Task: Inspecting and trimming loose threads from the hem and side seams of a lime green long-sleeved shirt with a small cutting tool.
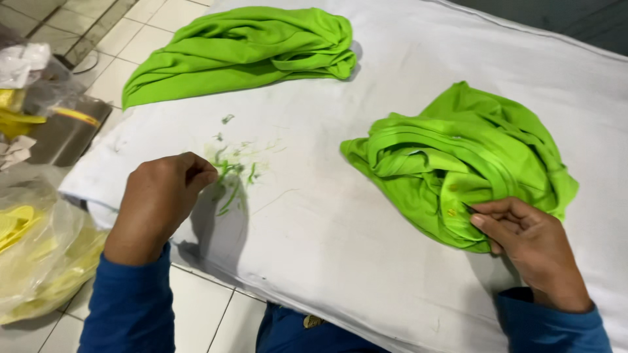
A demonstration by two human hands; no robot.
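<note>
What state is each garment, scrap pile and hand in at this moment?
Right hand: pinching the near edge of the bunched green garment.
Left hand: fingers closed, fingertips at the green thread scraps.
Bunched green garment: crumpled on the white table cover.
Far green garment: loosely folded, untouched.
Green thread scraps: scattered loose.

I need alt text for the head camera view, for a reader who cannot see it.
The right hand pinches a crumpled bright green cloth garment on a white padded table; the left hand drops green thread scraps. A second green garment lies behind.
</note>
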